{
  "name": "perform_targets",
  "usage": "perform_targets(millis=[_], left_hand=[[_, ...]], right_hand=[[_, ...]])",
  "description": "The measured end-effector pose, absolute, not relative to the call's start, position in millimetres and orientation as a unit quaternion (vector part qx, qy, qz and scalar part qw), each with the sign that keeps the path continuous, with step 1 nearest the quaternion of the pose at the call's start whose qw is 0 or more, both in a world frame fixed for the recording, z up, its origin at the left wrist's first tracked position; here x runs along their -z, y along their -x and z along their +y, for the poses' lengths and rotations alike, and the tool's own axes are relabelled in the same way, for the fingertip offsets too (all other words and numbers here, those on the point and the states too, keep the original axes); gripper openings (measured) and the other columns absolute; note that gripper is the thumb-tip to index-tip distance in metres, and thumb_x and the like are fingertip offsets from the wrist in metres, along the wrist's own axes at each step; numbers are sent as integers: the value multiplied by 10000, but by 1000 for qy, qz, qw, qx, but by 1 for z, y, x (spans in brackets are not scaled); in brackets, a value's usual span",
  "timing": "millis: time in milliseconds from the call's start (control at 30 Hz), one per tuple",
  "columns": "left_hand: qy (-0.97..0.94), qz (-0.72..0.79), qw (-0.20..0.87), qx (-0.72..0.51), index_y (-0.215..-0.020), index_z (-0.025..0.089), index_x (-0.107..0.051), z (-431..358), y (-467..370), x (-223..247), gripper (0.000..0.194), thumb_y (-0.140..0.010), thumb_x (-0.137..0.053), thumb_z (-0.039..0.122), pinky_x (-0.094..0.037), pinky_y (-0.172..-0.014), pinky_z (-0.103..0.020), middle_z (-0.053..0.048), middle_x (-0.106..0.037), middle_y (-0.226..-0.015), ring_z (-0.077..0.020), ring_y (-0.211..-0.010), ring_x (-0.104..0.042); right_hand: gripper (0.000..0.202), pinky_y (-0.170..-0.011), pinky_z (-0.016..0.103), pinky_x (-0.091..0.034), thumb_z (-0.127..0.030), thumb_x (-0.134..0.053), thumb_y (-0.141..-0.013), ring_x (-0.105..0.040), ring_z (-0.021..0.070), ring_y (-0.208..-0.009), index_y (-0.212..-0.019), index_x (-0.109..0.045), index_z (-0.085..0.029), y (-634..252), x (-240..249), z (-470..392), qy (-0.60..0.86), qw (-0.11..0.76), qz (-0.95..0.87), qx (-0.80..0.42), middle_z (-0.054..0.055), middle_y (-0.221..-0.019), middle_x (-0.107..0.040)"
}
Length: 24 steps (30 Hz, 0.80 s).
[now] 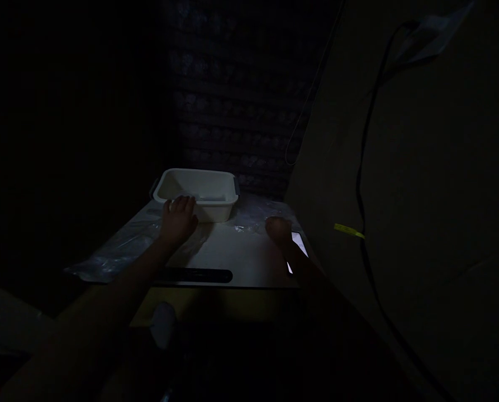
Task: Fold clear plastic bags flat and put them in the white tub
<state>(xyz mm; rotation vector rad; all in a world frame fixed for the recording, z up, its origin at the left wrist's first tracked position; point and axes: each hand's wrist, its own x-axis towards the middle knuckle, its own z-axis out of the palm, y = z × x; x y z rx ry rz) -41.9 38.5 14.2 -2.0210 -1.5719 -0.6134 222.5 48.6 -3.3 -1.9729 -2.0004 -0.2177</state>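
The scene is very dark. A white plastic basin (215, 212) with grey handles stands at the back left of a white table (245, 268). My left hand (179, 219) is at the basin's near left rim, its fingers bent over or against the edge; whether something small is under them cannot be made out. Over the right part of the table is my right hand (278, 229), its fingers curled together, and what they hold, if anything, is hidden. Beside and partly under my right forearm lies a phone (299, 243) with a lit screen.
Clear plastic film (119, 251) covers the table's left side, and more plastic (257, 215) lies at the back. A dark long bar (199, 274) lies along the front edge. On the right wall hangs a black cable (360, 184) with a yellow tag (348, 230).
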Motion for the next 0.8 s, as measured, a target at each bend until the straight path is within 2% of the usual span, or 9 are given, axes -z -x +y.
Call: perform_targets(millis=[133, 267, 367, 433, 533, 667, 800], left_hand=[[734, -602, 227, 217, -1202, 76, -260, 44, 38, -14, 524, -712, -334, 248, -152, -871, -481, -170, -281, -1251, -276, -1159, -183], [735, -610, 212, 207, -1225, 65, -205, 47, 37, -14, 577, -700, -347, 257, -176, -866, -473, -174, -214, -1281, -281, -1177, -129], [737, -609, 212, 201, -1235, 65, -174, 47, 36, -13, 594, -699, -347, 253, -165, -874, -471, -174, -184, -1291, -271, -1187, -93], [740, -605, 214, 201, -1238, 62, -160, 44, 34, -13, 595, -703, -342, 249, -143, -881, -476, -177, -156, -1298, -265, -1191, -71], [746, -593, 216, 213, -1237, 60, -161, 38, 30, -13, 585, -711, -336, 245, -113, -891, -478, -174, -120, -1307, -258, -1195, -48], [759, -569, 202, 243, -1231, 70, -182, 29, 21, -17, 561, -720, -337, 243, -105, -897, -471, -167, -144, -1304, -252, -1193, -72], [777, -529, 146, 309, -1202, 89, -250, 22, 11, -22, 517, -729, -347, 273, -159, -900, -442, -157, -266, -1263, -240, -1168, -184]], right_hand=[[283, -792, 346, -260, -237, -366, -722, -443, 196, -917, -941, -540, -196, -222, 2, 60, 672, 185, -710, 98, 66, -967, -547], [359, -785, 377, -258, -260, -440, -676, -386, 229, -976, -1029, -484, -216, -215, 3, 73, 659, 175, -724, 107, 76, -1054, -489], [245, -778, 387, -250, -222, -392, -711, -370, 227, -981, -889, -561, -219, -209, 7, 79, 652, 164, -730, 127, 68, -1042, -494], [253, -763, 378, -257, -198, -340, -741, -385, 218, -953, -785, -590, -200, -208, 8, 80, 656, 166, -724, 130, 68, -990, -523], [274, -751, 363, -267, -205, -322, -757, -411, 206, -918, -758, -596, -193, -209, 0, 79, 655, 186, -723, 114, 57, -948, -547], [264, -758, 347, -279, -235, -342, -761, -439, 195, -898, -798, -599, -187, -214, -30, 72, 633, 248, -727, 98, 60, -930, -563], [245, -731, 288, -330, -238, -382, -742, -487, 158, -835, -817, -603, -165, -218, -67, 53, 553, 385, -738, 13, 55, -880, -584]])
